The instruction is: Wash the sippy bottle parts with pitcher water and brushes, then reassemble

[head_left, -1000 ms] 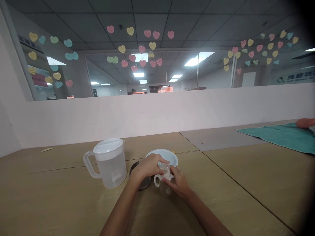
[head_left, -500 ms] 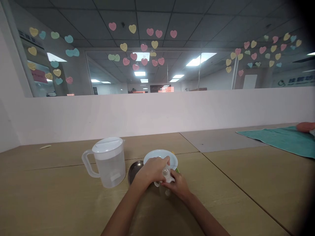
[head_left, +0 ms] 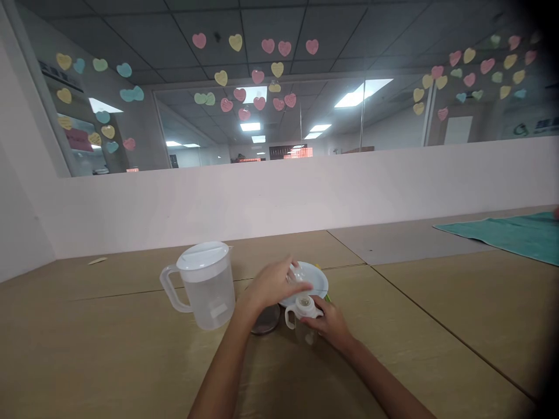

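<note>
A clear two-handled baby bottle point(head_left: 304, 317) with a white collar stands in front of the bowl. My right hand point(head_left: 334, 326) is closed around its right handle and collar. Just above and behind the bottle top, my left hand point(head_left: 275, 284) grips a clear domed cap point(head_left: 299, 272), lifted off the bottle; fingers hide part of it. The white bowl point(head_left: 321, 282) lies behind both hands, partly covered by the left one. Under my left wrist is a dark round metal dish point(head_left: 267, 321), largely hidden.
A lidded clear plastic pitcher point(head_left: 210, 291) stands to the left, handle outward. Something green and yellow point(head_left: 327, 297) shows at the bowl's right edge. A teal cloth point(head_left: 510, 231) lies at the far right. Behind the wooden table point(head_left: 144, 349) rises a white wall with a window point(head_left: 262, 122).
My left hand has lifted the clear cap up and away from the bottle, exposing its top. My right hand stays on the handle. The whole view has turned slightly.
</note>
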### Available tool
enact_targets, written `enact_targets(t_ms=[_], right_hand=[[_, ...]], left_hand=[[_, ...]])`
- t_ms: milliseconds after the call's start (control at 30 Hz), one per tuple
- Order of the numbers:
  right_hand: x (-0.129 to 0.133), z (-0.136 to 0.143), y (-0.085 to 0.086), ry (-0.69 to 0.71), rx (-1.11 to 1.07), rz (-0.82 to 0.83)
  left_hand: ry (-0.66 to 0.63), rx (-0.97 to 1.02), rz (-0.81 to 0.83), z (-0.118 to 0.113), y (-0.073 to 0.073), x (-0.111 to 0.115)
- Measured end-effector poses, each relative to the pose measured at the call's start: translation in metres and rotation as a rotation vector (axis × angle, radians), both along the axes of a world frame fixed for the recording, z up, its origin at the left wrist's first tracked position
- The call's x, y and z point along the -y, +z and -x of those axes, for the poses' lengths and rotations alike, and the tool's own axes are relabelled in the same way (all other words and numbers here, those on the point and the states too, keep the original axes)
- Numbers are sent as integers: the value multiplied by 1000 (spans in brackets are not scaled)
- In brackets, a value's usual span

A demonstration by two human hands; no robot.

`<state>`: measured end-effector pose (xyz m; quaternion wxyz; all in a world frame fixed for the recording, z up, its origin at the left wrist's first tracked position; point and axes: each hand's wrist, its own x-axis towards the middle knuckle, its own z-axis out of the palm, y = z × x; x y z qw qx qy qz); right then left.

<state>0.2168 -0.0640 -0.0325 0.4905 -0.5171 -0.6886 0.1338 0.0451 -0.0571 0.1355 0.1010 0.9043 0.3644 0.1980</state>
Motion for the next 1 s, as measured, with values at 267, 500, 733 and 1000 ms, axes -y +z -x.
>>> enact_targets(t_ms=[267, 500, 733, 1000], right_hand=[[3, 0, 4, -28, 84, -41], [4, -1, 4, -29, 100, -16], [4, 0, 5, -35, 117, -15], [3, -2, 6, -23, 125, -42]], left_hand=[[180, -169, -109, 3, -30, -38], [177, -387, -28, -12, -78, -61], [113, -428, -52, -11, -72, -53], [-280, -255, 182, 1, -13, -15]])
